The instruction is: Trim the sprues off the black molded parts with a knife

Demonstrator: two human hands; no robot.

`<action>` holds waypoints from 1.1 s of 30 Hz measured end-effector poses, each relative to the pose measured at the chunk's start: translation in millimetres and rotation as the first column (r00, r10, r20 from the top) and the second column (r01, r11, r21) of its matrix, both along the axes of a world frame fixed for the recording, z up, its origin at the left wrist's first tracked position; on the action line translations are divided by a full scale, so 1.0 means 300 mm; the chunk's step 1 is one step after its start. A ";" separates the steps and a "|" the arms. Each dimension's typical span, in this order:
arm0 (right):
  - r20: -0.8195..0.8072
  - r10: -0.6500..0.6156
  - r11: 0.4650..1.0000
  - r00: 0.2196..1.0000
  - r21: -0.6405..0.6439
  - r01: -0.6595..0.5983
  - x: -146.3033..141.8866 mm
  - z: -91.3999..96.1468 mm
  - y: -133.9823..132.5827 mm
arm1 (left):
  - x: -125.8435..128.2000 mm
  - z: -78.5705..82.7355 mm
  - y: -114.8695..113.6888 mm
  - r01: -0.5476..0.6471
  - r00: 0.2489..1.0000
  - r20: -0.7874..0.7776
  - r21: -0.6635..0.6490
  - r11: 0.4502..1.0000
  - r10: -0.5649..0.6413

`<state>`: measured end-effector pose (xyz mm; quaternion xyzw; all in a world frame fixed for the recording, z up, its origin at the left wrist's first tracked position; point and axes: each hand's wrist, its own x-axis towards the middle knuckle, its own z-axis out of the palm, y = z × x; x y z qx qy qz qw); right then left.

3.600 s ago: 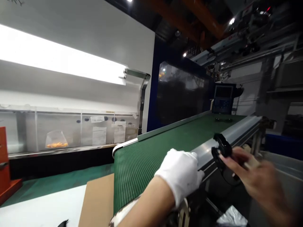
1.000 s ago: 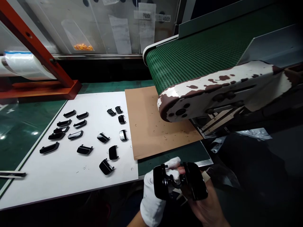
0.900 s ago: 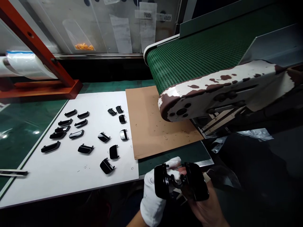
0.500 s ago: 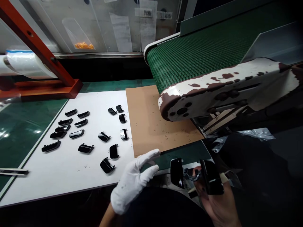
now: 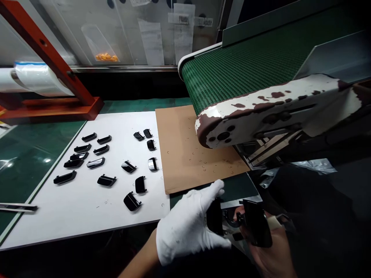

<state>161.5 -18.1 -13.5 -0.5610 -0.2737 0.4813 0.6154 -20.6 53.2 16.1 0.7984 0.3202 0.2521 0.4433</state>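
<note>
A glossy black moulded plastic piece, two flat caps joined by a thin curved runner, sits low in view by the table's front edge. My bare right hand grips its right cap from below. My white-gloved left hand closes round its left cap, thumb pointing up. On the white sheet to the left lie several separate black plastic parts, some long and narrow, some short caps.
A green conveyor belt with a chipped white end roller housing overhangs a brown cardboard sheet. An orange-red frame and a roll of clear film stand at the back left. A dark strip lies at the left edge.
Half a second ago my left hand was open and off the piece, to its left. It has since come back right and taken hold of the left cap.
</note>
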 end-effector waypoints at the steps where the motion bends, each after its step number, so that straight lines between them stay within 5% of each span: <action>1: 0.010 0.053 0.999 0.999 -0.001 -0.053 0.007 -0.008 -0.004 | 0.000 0.007 0.002 -0.001 1.000 -0.031 0.029 1.000 0.002; 10: 0.165 0.259 0.964 0.952 0.019 -0.266 0.038 -0.007 -0.012 | -0.005 0.068 0.016 0.087 0.977 -0.215 0.393 0.915 0.000; 20: 0.279 0.396 0.916 0.875 -0.051 -0.399 0.043 0.075 -0.005 | -0.023 0.098 0.034 0.211 0.977 -0.109 0.427 0.879 -0.182; 23: 0.168 0.436 0.895 0.884 0.021 -0.446 0.038 0.080 -0.001 | -0.018 0.068 0.007 0.158 0.983 0.009 0.465 0.871 -0.184; 28: -0.071 0.323 0.946 0.944 0.045 -0.320 -0.004 0.034 -0.004 | -0.005 -0.002 -0.061 -0.073 0.997 0.063 0.459 0.885 0.050; 33: -0.241 0.262 0.964 0.934 0.017 -0.266 -0.019 -0.015 -0.020 | 0.021 -0.040 -0.100 -0.194 0.976 0.180 0.467 0.863 0.122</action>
